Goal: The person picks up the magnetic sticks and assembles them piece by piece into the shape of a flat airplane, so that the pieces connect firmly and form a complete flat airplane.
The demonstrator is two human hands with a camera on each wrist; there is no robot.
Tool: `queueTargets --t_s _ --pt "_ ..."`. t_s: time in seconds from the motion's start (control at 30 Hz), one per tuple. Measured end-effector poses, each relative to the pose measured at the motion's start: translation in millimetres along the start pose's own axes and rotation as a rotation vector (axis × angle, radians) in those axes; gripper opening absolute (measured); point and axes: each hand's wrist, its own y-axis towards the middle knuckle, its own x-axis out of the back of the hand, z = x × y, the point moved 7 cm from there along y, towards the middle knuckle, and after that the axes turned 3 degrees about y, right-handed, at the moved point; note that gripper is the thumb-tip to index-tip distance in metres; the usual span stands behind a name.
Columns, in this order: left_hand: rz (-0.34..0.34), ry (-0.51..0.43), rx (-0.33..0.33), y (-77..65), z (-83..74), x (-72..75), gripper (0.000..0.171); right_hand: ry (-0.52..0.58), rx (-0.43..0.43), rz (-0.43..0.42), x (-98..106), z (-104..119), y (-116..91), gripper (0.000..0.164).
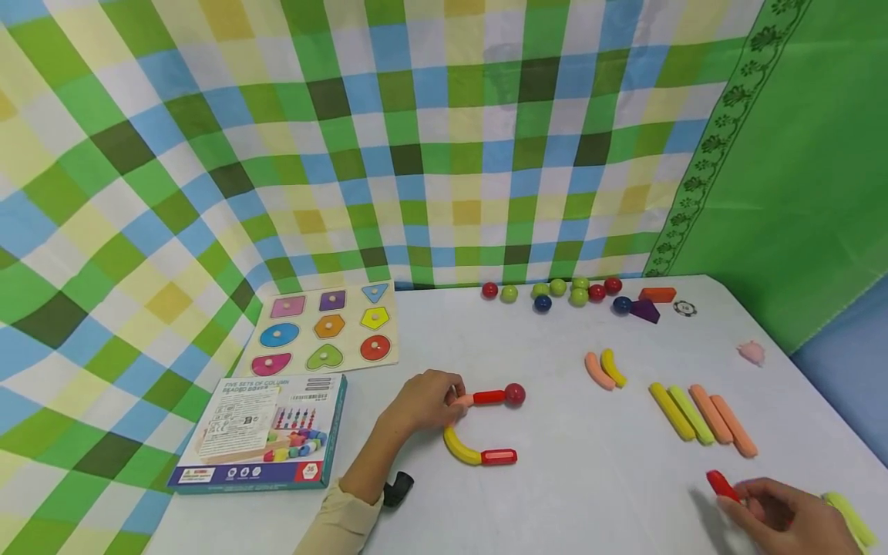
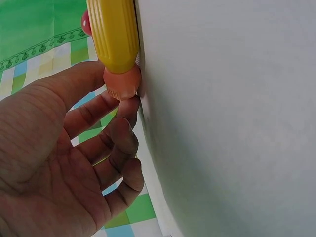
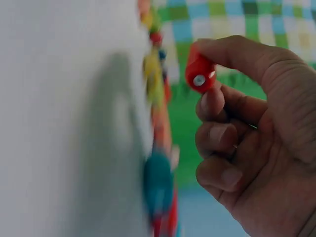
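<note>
My left hand pinches a salmon-orange curved piece between thumb and fingertips, low at the white table. A red stick lines up with this piece, and a dark red ball is at the stick's far end. Nearer me, a yellow curved piece runs from the left hand to a second red stick, so the pieces form an open U. My right hand, at the front right, pinches another red stick above the table; a round silver spot shows on its end.
A shape puzzle board and a boxed bead set are on the left. Several red, green and blue balls line the back. Short curved pieces and straight sticks lie right of centre, a pink pig-like figure beyond.
</note>
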Motion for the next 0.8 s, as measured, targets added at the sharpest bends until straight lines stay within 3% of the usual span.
queueTargets --t_s 0.07,0.2,0.33,0.43,0.57,0.8 --pt "-0.001 -0.003 0.006 -0.4 0.7 0.0 0.017 0.034 0.146 0.018 2 44 2 0.052" --pt "0.002 -0.006 0.006 -0.5 1.3 -0.6 0.016 0.220 0.349 0.044 -6 120 17 0.032" --pt "0.003 -0.009 0.007 -0.1 1.6 -0.6 0.017 0.367 0.458 0.138 -27 169 48 0.029" --pt "0.004 -0.012 0.013 -0.4 1.8 0.6 0.018 0.415 0.464 0.212 -49 194 73 0.032" --pt "0.013 -0.012 0.017 -1.6 1.2 1.3 0.018 0.428 0.410 0.305 -81 218 100 0.037" --pt "0.009 -0.007 0.011 -2.1 -0.5 2.0 0.019 0.497 0.312 0.391 -118 236 121 0.041"
